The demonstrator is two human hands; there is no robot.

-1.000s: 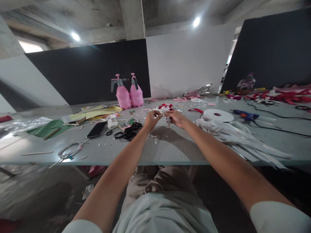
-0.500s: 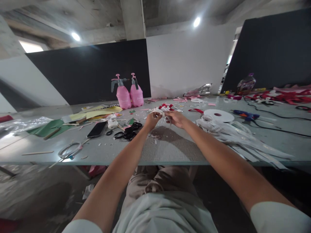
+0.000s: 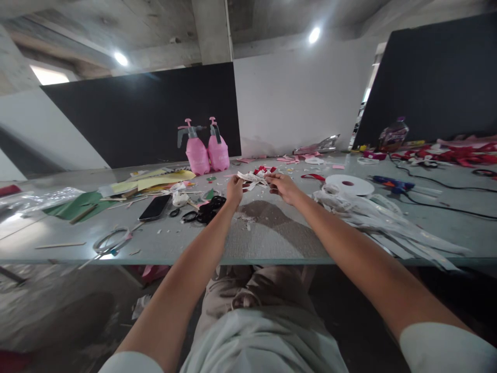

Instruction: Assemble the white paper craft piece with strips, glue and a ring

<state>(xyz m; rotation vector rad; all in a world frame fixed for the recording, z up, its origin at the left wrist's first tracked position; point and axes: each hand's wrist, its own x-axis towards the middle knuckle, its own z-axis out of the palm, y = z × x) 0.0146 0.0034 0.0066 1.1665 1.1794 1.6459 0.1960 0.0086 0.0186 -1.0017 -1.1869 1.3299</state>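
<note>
Between my two hands, above the middle of the table, a white printed ribbon point(image 3: 253, 178) is stretched and looks crossed over itself. My left hand point(image 3: 235, 190) is closed on its left end, fingers pinched. At the other end my right hand point(image 3: 282, 186) pinches the ribbon too, palm turned down. Just behind the ribbon lies a small pile of red and white ribbon pieces point(image 3: 264, 170), partly hidden by it. Black-handled scissors point(image 3: 209, 210) rest on the table left of my left hand.
White ribbon strips point(image 3: 361, 212) and a white ribbon roll point(image 3: 359, 185) lie to the right, with a blue glue gun point(image 3: 392, 184) and its cord beyond. Left are a phone point(image 3: 155, 207), a wire coil point(image 3: 112, 241) and green sheet point(image 3: 77, 206). Two pink spray bottles point(image 3: 198, 156) stand behind.
My hands have moved apart, the left one to the left. The white ribbon, bunched between my fingers before, now spans the space between them.
</note>
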